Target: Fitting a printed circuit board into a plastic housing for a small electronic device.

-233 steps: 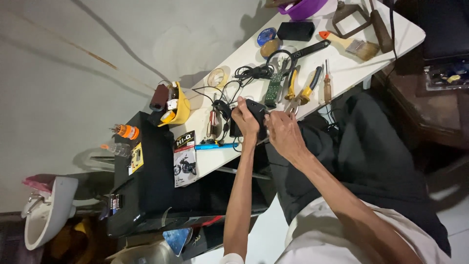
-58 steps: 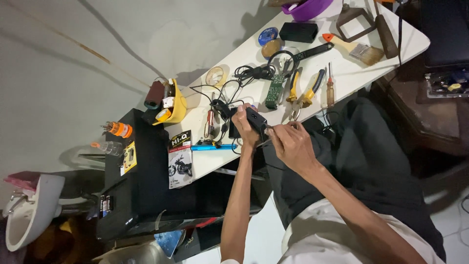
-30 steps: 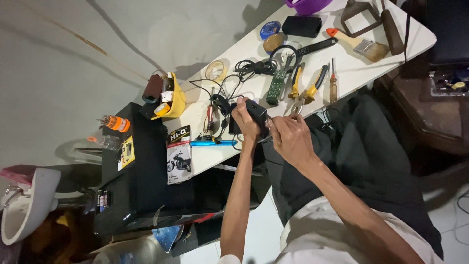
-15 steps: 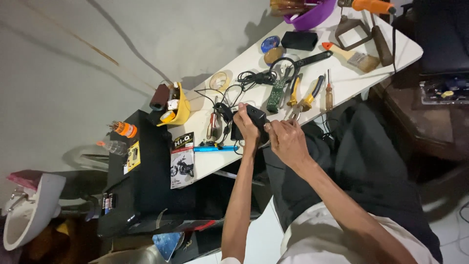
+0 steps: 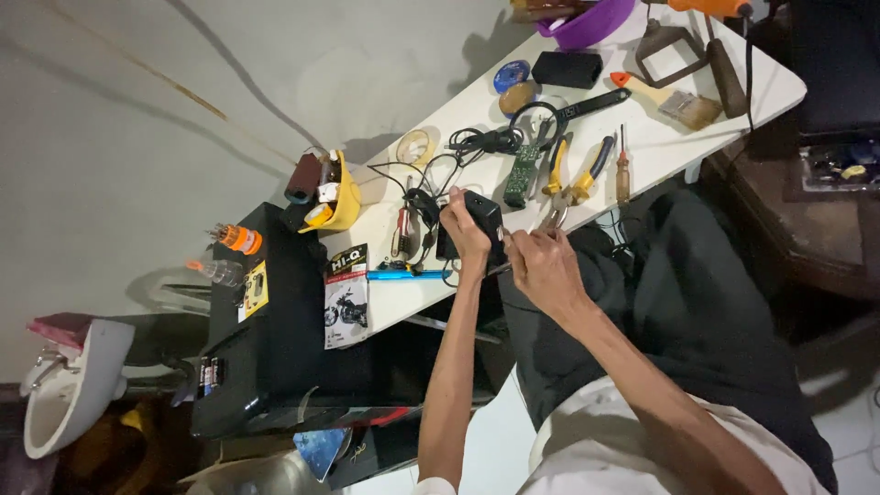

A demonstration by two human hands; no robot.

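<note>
left hand (image 5: 466, 234): closed around black box (image 5: 484, 218), holding it at the table (image 5: 660, 147) edge
right hand (image 5: 541, 266): fingers pinched on a thin tool, tip at the box's near side; tool too small to identify
step: looks like working a fastener or seam on the box
next: likely needs a steady box and a fine tip angle
beyond left: tangled wires (image 5: 417, 197), circuit board (image 5: 523, 174)
beyond right: pliers (image 5: 577, 179), screwdriver (image 5: 622, 170)

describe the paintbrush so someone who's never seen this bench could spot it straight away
Start at the long white table and go to its far end, near the purple bowl. The paintbrush lies flat there beside a dark wooden-handled tool. It alone has pale bristles, a light wooden handle and an orange tip.
</note>
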